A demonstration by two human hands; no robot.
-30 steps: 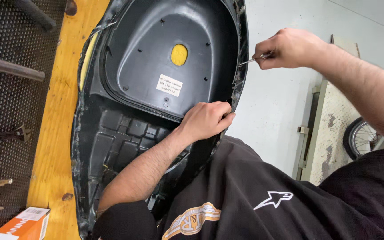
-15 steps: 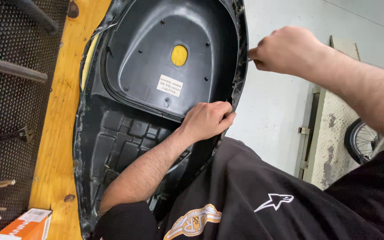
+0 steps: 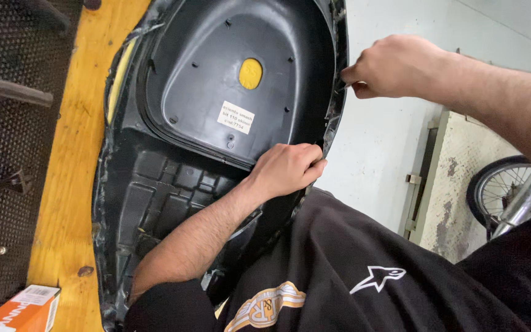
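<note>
An upturned motorcycle seat base (image 3: 216, 141), black moulded plastic, lies underside up on a yellow wooden bench top (image 3: 69, 184). Its long axis runs from the top of the view, where the broad dished end sits, down to the ribbed narrower end against the person's black shirt (image 3: 351, 270). In the dished hollow sit a yellow round plug (image 3: 250, 73) and a white label (image 3: 236, 117).

The left hand (image 3: 287, 169) rests on the seat's right rim, fingers curled closed over the edge and pressing it. The right hand (image 3: 394, 66) is pinched shut at the upper right rim, gripping something small; what it is cannot be told.

A second ago the right hand was off the rim with a thin metal tool showing in its fingers; since then it has moved in to the rim and the tool is hidden. The left hand has kept its place.

An orange and white carton (image 3: 19, 310) lies at the bench's lower left corner, contents unseen.
</note>
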